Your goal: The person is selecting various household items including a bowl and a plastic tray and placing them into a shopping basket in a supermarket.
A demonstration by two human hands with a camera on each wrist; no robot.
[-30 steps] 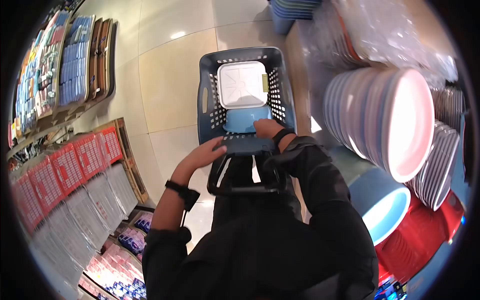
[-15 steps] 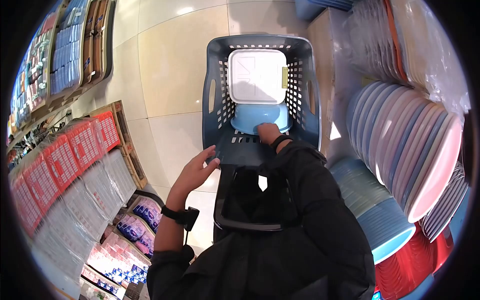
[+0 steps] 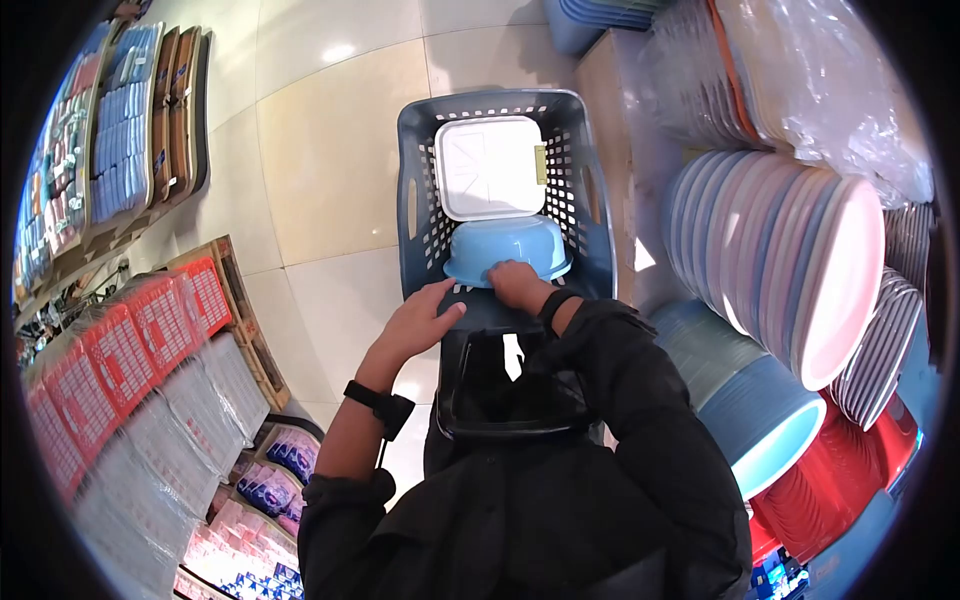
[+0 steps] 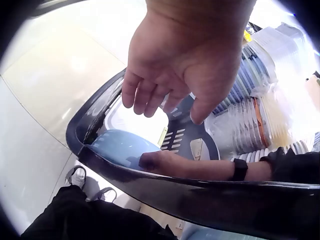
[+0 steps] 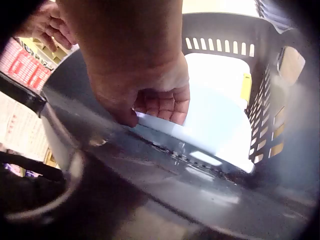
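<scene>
A blue plastic basin (image 3: 512, 238) lies upside down in a dark grey shopping basket (image 3: 408, 245), beside a white lidded box (image 3: 490, 170) with a yellow-green latch. My right hand (image 3: 518, 286) grips the basin's near rim; in the right wrist view its thumb is on the near side of the rim and the fingers curl over the other. My left hand (image 3: 418, 322) hovers by the basket's near left corner, fingers relaxed and nothing held. From the left wrist view, that hand (image 4: 185, 65) shows its palm above the basket.
Stacked pastel basins (image 3: 840, 280) and blue tubs (image 3: 750, 400) crowd the right side, with plastic-wrapped goods (image 3: 800, 90) beyond. On the left stand wrapped red baskets (image 3: 130, 330) and a shelf of folded textiles (image 3: 125, 130). Tiled floor (image 3: 330, 150) runs between.
My left hand moved off the basket's near edge to the left, then back toward its corner. My right hand kept hold of the basin's rim, and more of the basin now shows.
</scene>
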